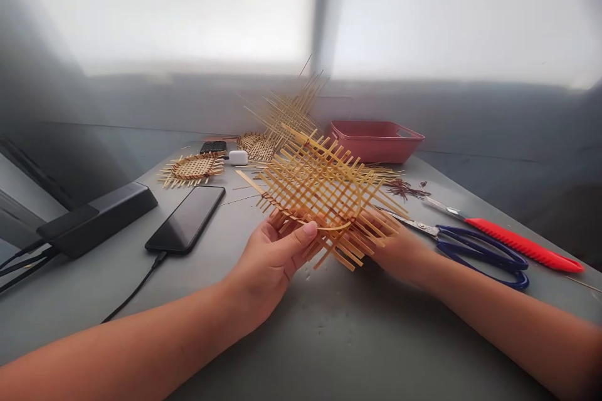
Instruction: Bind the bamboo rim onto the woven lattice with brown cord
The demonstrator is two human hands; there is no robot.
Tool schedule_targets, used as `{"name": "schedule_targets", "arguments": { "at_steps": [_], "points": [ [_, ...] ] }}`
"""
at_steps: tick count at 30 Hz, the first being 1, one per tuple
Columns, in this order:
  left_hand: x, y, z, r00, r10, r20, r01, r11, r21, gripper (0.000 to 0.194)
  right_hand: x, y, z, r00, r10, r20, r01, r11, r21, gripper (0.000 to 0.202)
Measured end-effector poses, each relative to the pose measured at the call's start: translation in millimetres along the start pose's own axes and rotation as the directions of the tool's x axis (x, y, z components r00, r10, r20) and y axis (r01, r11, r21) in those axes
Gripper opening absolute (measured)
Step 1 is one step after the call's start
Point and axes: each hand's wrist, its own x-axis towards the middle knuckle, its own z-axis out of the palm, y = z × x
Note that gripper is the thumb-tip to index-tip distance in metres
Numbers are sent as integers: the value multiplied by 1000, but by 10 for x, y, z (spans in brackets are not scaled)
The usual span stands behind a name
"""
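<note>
A woven lattice of thin bamboo strips (324, 191), with a curved strip lying over it as a rim, is held up above the grey table. My left hand (277, 250) grips its near left edge, thumb on top and fingers beneath. My right hand (395, 247) is behind and under the right side of the weave, its fingers hidden by the strips. Strip ends stick out all round the piece. Dark binding runs along its left edge.
Blue-handled scissors (484, 254) and a red cutter (527, 244) lie at the right. A pink basket (376, 141) stands behind. Left are a phone (185, 219), a black power strip (98, 216), a white case (238, 158) and a smaller woven piece (195, 167). More strips lie on the table (301, 338).
</note>
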Motion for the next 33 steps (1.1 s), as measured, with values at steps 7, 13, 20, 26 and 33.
{"name": "schedule_targets", "arguments": {
  "at_steps": [7,13,20,26,33],
  "points": [
    [4,25,-28,997,27,-68,-27,1000,-7,22,0,-61,120,990,98,102,-116,975,188,42],
    [27,60,0,992,48,-114,-50,999,-17,22,9,-129,84,988,89,129,-112,976,187,46],
    [9,61,3,990,14,-139,-6,998,59,27,14,-101,88,970,154,188,-190,963,192,39],
    [5,85,20,987,42,-155,-34,998,53,28,5,-119,76,930,193,313,-302,886,351,37],
    [2,82,34,990,79,-115,-77,997,25,27,15,-206,89,931,158,328,-308,823,478,41]
  ]
}}
